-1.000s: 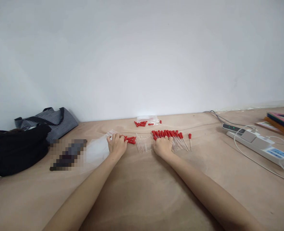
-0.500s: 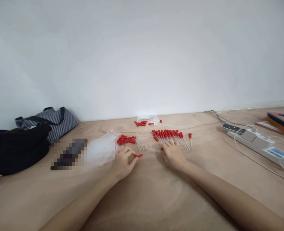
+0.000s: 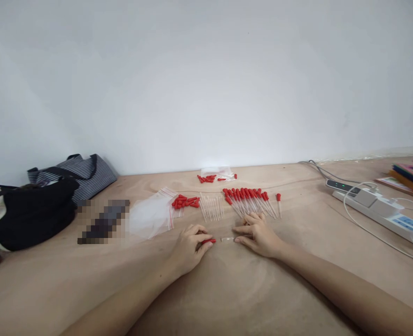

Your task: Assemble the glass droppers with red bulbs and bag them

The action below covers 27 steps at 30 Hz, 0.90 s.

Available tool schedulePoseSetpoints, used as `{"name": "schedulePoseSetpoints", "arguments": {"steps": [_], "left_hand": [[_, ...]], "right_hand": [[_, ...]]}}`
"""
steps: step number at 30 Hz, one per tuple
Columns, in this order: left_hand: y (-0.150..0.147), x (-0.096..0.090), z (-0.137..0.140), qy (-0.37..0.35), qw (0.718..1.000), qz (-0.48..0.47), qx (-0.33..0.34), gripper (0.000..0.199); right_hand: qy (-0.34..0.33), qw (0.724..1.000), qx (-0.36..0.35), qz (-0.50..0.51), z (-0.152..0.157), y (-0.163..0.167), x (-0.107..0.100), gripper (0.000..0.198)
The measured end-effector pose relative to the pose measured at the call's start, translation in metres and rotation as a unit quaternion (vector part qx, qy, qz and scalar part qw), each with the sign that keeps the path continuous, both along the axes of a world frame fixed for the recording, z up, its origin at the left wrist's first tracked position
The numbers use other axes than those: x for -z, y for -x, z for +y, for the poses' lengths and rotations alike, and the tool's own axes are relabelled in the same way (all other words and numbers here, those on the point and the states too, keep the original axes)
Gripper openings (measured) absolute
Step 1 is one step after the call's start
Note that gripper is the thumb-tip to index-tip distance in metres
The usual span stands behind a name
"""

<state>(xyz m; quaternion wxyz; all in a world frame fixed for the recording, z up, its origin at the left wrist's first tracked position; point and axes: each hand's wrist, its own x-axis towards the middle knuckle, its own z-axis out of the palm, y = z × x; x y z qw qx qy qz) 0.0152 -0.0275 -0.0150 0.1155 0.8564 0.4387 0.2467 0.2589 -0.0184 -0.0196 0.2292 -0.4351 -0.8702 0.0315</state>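
My left hand (image 3: 193,245) pinches a red rubber dropper bulb (image 3: 210,241) just above the tabletop. Facing it, my right hand (image 3: 259,235) is closed on a clear glass dropper tube (image 3: 228,239), one end pointing at the bulb with a small gap between. Beyond my left hand lies a pile of loose red bulbs (image 3: 185,202), and beside it a row of bare glass tubes (image 3: 211,207). Past my right hand, several droppers with red bulbs fitted (image 3: 245,195) lie side by side. One more fitted dropper (image 3: 279,198) lies apart on their right.
Clear zip bags (image 3: 150,217) lie left of the bulbs. Farther left are a pixelated dark object (image 3: 104,221), a black bag (image 3: 34,219) and a striped bag (image 3: 94,175). More bulbs (image 3: 206,178) lie near the wall. A power strip (image 3: 378,210) with cables stands right.
Both hands have come nearer to me. My right hand has drawn the glass tube away from the row, and my left hand has brought the red bulb level with it.
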Motion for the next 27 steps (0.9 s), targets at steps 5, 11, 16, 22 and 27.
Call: {"name": "schedulePoseSetpoints", "arguments": {"steps": [5, 11, 16, 22, 27], "left_hand": [[-0.011, 0.000, 0.003, -0.022, 0.999, 0.015, -0.034, 0.018], [-0.013, 0.001, 0.000, 0.009, 0.999, 0.008, -0.044, 0.016], [-0.012, 0.002, -0.001, 0.014, 0.999, 0.002, -0.044, 0.013], [-0.012, 0.004, 0.001, 0.018, 0.999, -0.020, -0.046, 0.013], [-0.012, 0.004, 0.003, 0.043, 0.997, -0.023, -0.060, 0.011]], "right_hand": [[-0.014, 0.999, 0.003, 0.046, 0.001, 0.007, 0.008, 0.013], [-0.047, 0.996, 0.043, 0.065, -0.010, 0.013, 0.006, 0.012], [-0.006, 0.995, 0.034, 0.098, -0.016, 0.019, 0.004, 0.014], [-0.014, 0.992, 0.007, 0.123, -0.019, 0.023, 0.007, 0.016], [-0.032, 0.990, -0.016, 0.136, -0.021, 0.028, 0.007, 0.021]]}}
